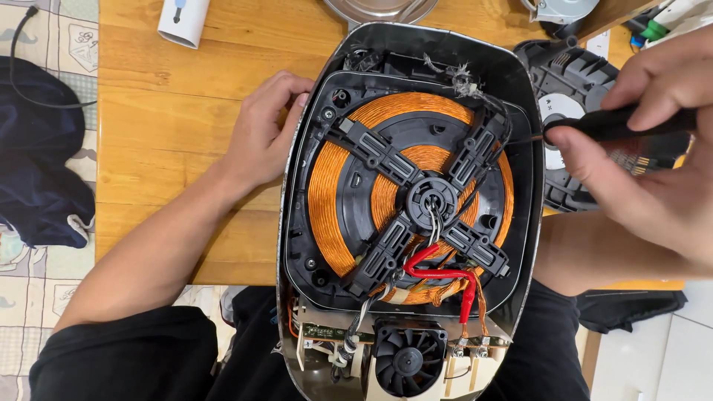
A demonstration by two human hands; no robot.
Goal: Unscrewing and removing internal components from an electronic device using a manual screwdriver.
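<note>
Where held, screwdriver [616, 125] in right hand [653, 148].

Opened induction cooker [405, 200] on wooden table, copper coil exposed; black-handled screwdriver [616, 125] at rim.

Left hand [260, 134] steadies opened cooker [408, 215]; right hand [653, 141] holds screwdriver [616, 125].

Coil [412, 197] in cooker housing [520, 89], on table [171, 148]
</note>
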